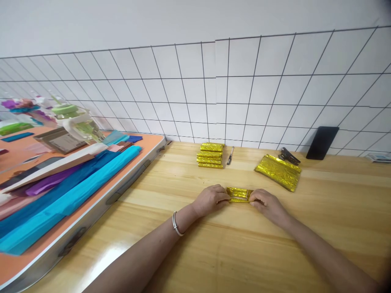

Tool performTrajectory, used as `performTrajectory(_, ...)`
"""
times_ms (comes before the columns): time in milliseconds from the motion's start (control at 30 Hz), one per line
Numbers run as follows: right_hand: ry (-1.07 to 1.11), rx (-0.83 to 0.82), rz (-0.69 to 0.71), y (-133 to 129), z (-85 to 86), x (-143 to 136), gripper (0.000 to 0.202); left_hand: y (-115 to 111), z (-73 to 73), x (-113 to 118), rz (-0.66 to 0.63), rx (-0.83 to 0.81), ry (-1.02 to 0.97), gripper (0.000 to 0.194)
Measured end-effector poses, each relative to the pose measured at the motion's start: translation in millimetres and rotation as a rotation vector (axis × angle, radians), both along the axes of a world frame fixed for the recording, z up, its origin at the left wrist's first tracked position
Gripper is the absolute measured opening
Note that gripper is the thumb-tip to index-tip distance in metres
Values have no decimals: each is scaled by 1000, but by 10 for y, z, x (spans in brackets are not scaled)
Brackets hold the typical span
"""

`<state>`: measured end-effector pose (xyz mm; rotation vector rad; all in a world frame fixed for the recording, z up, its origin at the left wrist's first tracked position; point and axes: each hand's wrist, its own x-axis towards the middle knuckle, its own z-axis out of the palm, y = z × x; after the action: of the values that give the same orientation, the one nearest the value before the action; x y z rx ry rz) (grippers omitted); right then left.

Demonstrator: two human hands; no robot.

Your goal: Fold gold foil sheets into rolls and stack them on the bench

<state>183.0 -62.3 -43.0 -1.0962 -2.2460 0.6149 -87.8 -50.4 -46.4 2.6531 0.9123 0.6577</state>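
Observation:
Between my two hands, a small strip of shiny gold foil lies low over the wooden table. My left hand pinches its left end, with a bangle on that wrist. The right end is pinched by the curled fingers of my right hand. Behind my left hand sits a stack of folded gold strips, with a small pen-like tool beside it. A larger gold foil sheet lies behind my right hand, a black clip at its back edge.
A black phone leans against the tiled wall at the right. On the left, an orange board bears blue paper rolls, a cardboard box and a green-lidded bottle.

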Motion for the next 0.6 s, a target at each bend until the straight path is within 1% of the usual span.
performTrajectory(133, 29, -28, 0, -39, 27, 21, 16, -34, 19, 39, -13, 58, 42, 25)
performTrajectory(233, -30, -1, -55, -119, 66, 3, 17, -67, 16, 79, 10, 78, 59, 26)
performTrajectory(400, -145, 69, -114, -276, 49, -40, 15, -110, -25, 114, 66, -3, -1, 23)
performTrajectory(500, -163, 105, -150, -324, 1, -54, 16, -130, -49, 123, 131, -79, -61, 21)
performTrajectory(600, -181, 97, -216, -338, -18, -74, 19, -159, -46, 135, 200, -132, -80, 23)
